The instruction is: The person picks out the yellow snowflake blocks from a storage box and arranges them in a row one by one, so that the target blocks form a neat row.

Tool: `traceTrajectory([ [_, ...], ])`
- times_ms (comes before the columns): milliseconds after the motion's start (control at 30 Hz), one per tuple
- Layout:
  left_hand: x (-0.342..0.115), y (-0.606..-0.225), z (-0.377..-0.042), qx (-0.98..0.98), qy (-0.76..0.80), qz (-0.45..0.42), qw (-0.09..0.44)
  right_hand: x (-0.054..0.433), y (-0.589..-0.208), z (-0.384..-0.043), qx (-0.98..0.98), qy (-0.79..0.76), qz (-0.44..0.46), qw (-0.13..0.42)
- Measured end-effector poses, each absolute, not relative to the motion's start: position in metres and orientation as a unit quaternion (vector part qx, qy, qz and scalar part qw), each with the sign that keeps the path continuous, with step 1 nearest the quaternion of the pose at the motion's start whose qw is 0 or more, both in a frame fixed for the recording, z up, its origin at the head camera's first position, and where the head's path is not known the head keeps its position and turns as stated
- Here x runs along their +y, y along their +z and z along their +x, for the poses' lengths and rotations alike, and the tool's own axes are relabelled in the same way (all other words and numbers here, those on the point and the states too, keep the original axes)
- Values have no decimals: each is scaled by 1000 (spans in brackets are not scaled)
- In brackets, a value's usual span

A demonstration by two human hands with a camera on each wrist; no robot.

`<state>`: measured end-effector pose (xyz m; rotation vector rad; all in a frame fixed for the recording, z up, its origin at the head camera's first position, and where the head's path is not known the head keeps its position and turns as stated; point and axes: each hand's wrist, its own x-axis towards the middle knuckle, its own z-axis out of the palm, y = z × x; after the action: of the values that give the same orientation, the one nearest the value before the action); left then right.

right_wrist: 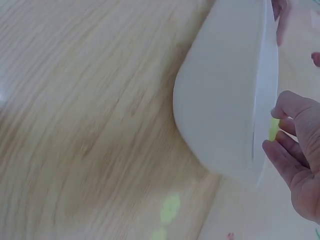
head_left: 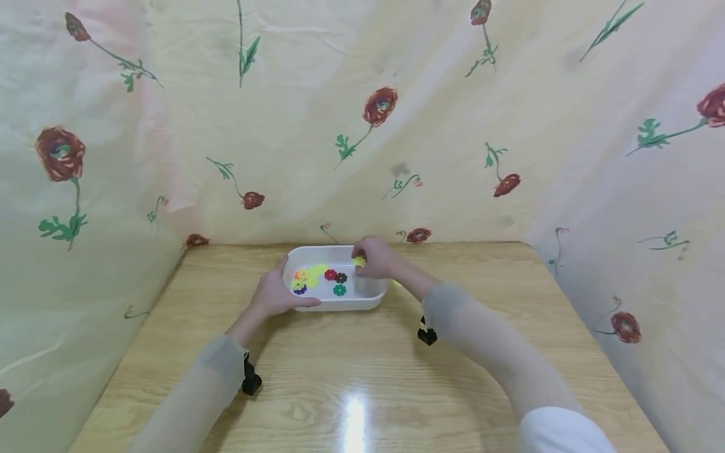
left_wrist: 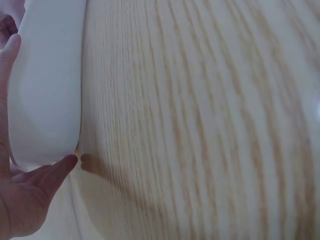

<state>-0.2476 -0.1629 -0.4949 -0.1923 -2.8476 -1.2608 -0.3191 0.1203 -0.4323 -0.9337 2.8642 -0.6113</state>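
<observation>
A white plastic tub (head_left: 362,304) stands at the far side of the table, with several flower-shaped plastic discs lying in it. Among them are a red disc (head_left: 330,275), a dark brown disc (head_left: 341,277) and a green disc (head_left: 340,290); yellow, orange and blue ones are grouped at the left. My left hand (head_left: 277,294) holds the tub's left end, thumb along the front rim, fingers around the end wall. Over the tub's right end, my right hand (head_left: 376,258) pinches a yellow flower-shaped disc (right_wrist: 273,129) between thumb and fingers.
Beside the tub's right end, yellow flower-shaped discs (right_wrist: 170,209) lie on the wooden table (head_left: 351,358), mostly hidden by the right arm in the head view. A flowered cloth (head_left: 300,138) hangs behind the table and along both sides.
</observation>
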Motion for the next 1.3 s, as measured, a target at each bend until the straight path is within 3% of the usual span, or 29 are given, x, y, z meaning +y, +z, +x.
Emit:
traceTrajectory([
  [333,-164,-496,-248,-914,-402,-56,2,158,-431,-322,936,-207,-285,9],
  [667,-165,-497,-247,-914,-401,-55,5,189,-433,-320,929,-214,-298,-53],
  [1300,-163,-494,-244,-907,-415,-70,16,237,-447,-322,944,-221,-246,-14],
])
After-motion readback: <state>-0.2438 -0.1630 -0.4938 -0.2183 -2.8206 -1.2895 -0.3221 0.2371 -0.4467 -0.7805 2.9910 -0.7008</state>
